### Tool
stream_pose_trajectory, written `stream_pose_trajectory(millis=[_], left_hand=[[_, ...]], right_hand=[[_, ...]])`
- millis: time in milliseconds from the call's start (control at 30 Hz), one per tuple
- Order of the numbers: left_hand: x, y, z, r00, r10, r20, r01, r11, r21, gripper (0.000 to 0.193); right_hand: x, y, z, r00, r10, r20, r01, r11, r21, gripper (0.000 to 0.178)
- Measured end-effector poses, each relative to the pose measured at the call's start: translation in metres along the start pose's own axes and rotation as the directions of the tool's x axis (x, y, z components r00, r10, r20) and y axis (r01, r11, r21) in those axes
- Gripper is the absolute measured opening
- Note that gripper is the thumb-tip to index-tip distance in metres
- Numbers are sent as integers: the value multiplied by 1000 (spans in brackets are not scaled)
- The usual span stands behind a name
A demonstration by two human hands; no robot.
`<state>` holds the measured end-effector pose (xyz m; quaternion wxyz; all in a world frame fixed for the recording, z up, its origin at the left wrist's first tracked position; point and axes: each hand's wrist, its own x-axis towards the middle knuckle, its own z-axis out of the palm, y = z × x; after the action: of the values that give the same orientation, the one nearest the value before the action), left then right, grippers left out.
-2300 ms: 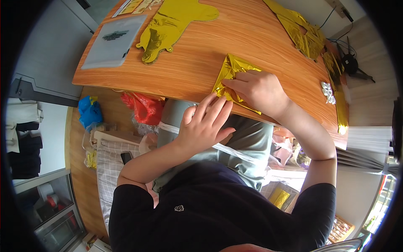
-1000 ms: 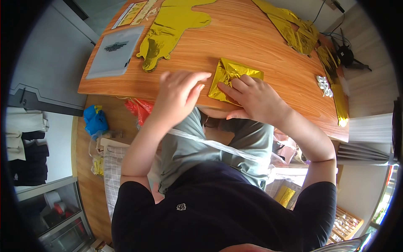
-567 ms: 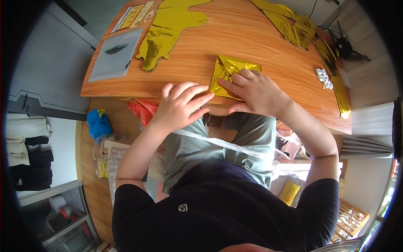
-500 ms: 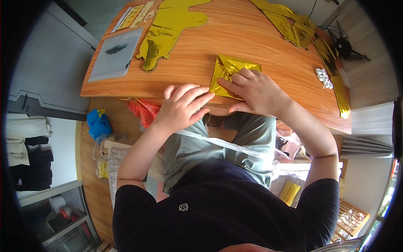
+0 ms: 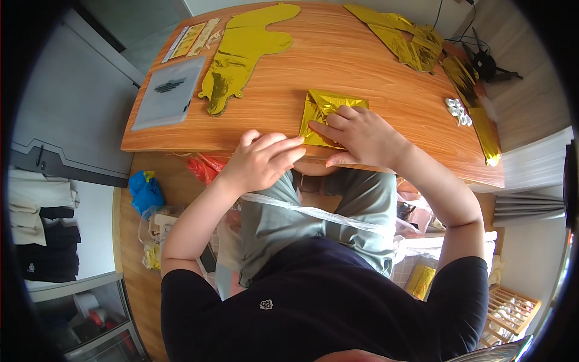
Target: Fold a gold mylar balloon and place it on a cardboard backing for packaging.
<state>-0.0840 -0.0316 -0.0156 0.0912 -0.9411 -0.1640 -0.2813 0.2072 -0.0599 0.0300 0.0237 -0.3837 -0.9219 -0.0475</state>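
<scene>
A square of folded gold foil (image 5: 329, 102) lies by the table's front edge. My right hand (image 5: 368, 139) presses on it from above: index finger stretched over the foil, other fingers partly bent, thumb apart by the table edge. My left hand (image 5: 256, 160) is at the foil's near left corner, index fingertip touching or just beside it. Its fingers are loosely bent and apart, thumb below; no grip on the foil shows. Farther left lies a flat gold foil balloon (image 5: 241, 54) with rounded lobes.
On the wooden table (image 5: 271, 102), a translucent plastic sleeve (image 5: 169, 93) lies at left, small cards (image 5: 190, 39) behind it. More gold foil (image 5: 404, 39) spreads at far right, near a white bundle (image 5: 458, 111) and a black router-like device (image 5: 488, 63). A red bag (image 5: 205, 169) hangs below the edge.
The view has shifted slightly, so the table sits lower in the picture. My left fingers have drawn a little closer together by the foil's corner. The right hand keeps pressing the foil.
</scene>
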Motion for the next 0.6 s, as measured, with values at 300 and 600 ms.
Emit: stream_pose_trajectory(millis=[300, 600], left_hand=[[82, -36, 28, 980, -108, 170, 152, 950, -271, 53], [84, -57, 39, 894, 54, 445, 64, 967, -245, 61]], right_hand=[[2, 7, 1, 999, -48, -17, 49, 999, 18, 72], [-12, -30, 8, 960, 211, -184, -198, 976, 86, 47]])
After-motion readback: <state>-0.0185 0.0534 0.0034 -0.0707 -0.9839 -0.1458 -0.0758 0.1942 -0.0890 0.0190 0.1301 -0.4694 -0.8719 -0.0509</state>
